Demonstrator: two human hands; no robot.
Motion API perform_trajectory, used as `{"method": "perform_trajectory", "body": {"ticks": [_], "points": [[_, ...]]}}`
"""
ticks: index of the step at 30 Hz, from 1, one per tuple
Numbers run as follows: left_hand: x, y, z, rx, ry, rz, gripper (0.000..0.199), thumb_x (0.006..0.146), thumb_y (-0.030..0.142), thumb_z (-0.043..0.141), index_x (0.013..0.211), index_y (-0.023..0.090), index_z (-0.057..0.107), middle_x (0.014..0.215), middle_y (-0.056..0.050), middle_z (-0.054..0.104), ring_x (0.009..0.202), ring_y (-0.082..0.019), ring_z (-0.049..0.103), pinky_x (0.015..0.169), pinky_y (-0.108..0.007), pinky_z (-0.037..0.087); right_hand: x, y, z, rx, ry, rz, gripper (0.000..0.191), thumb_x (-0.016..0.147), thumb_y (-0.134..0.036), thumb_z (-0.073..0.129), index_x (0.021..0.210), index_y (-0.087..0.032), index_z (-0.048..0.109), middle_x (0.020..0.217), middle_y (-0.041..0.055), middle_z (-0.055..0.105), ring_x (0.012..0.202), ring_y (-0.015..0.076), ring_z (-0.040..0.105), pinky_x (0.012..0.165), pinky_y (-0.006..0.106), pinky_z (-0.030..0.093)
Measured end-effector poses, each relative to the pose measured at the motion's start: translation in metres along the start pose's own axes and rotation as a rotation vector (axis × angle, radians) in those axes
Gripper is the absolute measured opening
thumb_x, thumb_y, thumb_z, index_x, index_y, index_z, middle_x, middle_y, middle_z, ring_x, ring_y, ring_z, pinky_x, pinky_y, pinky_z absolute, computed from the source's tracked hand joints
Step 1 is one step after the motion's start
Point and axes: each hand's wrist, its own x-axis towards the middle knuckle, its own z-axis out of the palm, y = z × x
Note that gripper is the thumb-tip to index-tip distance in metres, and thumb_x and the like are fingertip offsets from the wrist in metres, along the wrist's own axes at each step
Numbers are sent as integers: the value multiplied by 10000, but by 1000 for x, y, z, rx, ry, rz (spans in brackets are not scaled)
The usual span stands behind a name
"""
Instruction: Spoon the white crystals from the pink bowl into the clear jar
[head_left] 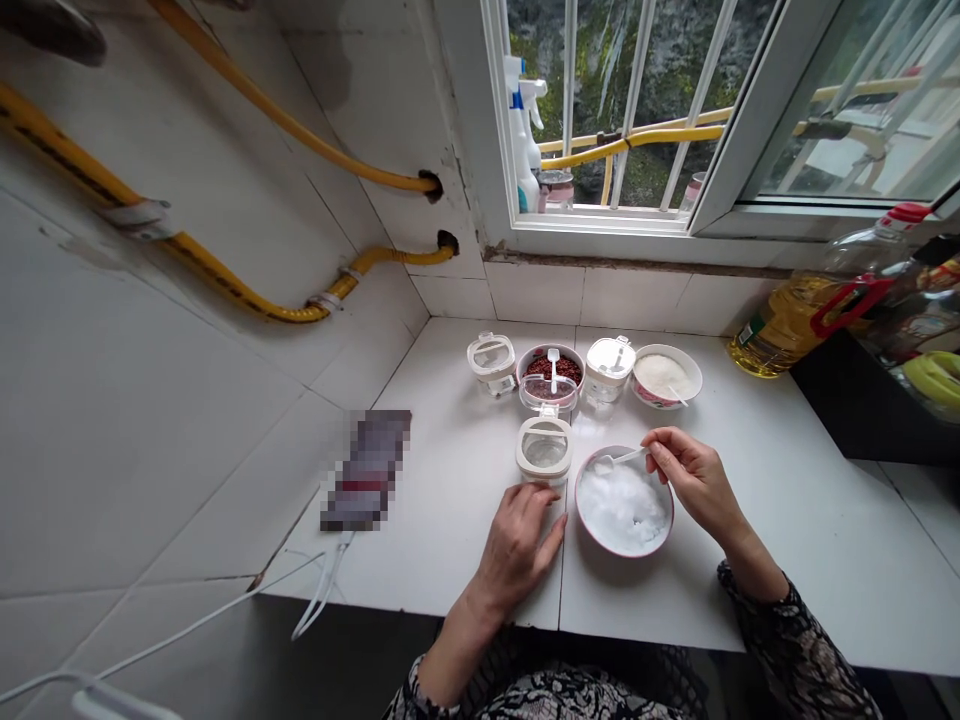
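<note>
White spoon (pixel 624 456) pinched in R hand (pixel 694 482), fingers together, over bowl (pixel 616 553) of granules (pixel 622 508); L hand (pixel 517 550) fingers apart by jar (pixel 544 450) — shaky tilt could spill.

Glazed ceramic, clear plastic, patterned cloth

The bowl (pixel 625 548) is smooth, glossy ceramic, and the spoon (pixel 626 457) resting in it is smooth white plastic. The jar (pixel 544 450) is shiny clear plastic. The bench (pixel 787 560) is polished white tile, the hose (pixel 225 270) at upper left is smooth yellow rubber, and the sleeve (pixel 795 650) at lower right is dark, lacy cloth.
</note>
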Motion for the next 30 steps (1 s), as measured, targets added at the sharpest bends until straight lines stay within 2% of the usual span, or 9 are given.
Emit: {"method": "perform_trajectory", "body": {"ticks": [2, 5, 8, 13, 19, 22, 24, 27, 30], "points": [[-1, -8, -2, 17, 75, -88, 87, 913, 165, 585, 988, 205, 568, 874, -38, 636, 805, -199, 652, 729, -342, 577, 0, 0, 0, 7, 5, 5, 252, 900, -415, 582, 857, -177, 654, 619, 11, 615, 546, 140, 546, 499, 259, 440], [0, -24, -4, -15, 127, -280, 406, 896, 226, 649, 1266, 190, 486, 1098, -95, 619, 787, -169, 663, 650, -302, 583, 1, -1, 0, 19, 5, 5, 260, 898, -425, 588, 856, -177, 653, 617, 9, 612, 537, 137, 542, 503, 261, 450], [5, -37, -1, -125, -27, -360, 590, 893, 248, 670, 1418, 234, 403, 1167, -97, 638, 756, -148, 681, 651, -296, 598, 1, -2, 0, 18, -1, -4, 268, 900, -435, 589, 853, -178, 651, 613, 8, 610, 529, 134, 534, 498, 262, 449], [15, -47, 9, -162, -144, -357, 566, 896, 245, 662, 1419, 216, 447, 996, -52, 659, 695, -157, 669, 675, -336, 610, 2, 0, -1, 20, 8, -17, 285, 902, -450, 589, 849, -176, 650, 609, 11, 611, 525, 134, 532, 492, 264, 448], [17, -42, 11, -108, -59, -280, 496, 897, 218, 645, 1360, 205, 466, 931, -18, 621, 637, -124, 644, 608, -274, 584, 4, 4, -1, 40, 5, -19, 281, 878, -447, 592, 845, -173, 647, 606, 5, 606, 532, 134, 530, 494, 258, 427], [13, -33, 3, 5, 67, -223, 353, 888, 238, 644, 1211, 184, 512, 971, -25, 586, 565, -81, 571, 515, -220, 530, 3, 5, -1, 42, -5, -17, 268, 879, -432, 584, 844, -174, 646, 603, 2, 598, 530, 131, 519, 498, 258, 423], [10, -26, -2, 32, 101, -195, 238, 886, 229, 639, 1092, 183, 527, 904, -1, 558, 549, -75, 526, 522, -214, 512, 3, 6, 0, 37, -5, -26, 267, 881, -431, 577, 841, -176, 644, 595, -6, 581, 524, 129, 510, 495, 257, 420], [10, -15, -9, 51, 117, -68, 111, 889, 213, 623, 956, 206, 536, 761, 40, 535, 533, -86, 502, 513, -204, 460, 7, 7, -1, -32, 3, -70, 271, 877, -433, 572, 815, -180, 647, 622, -1, 586, 538, 128, 507, 495, 253, 412], [7, -2, -15, 46, 129, 84, 89, 894, 157, 596, 939, 218, 550, 688, 47, 559, 497, -89, 502, 502, -208, 431, 10, 5, -6, -180, -24, -124, 280, 886, -439, 564, 831, -186, 671, 592, -15, 557, 520, 128, 478, 487, 255, 389]]}}
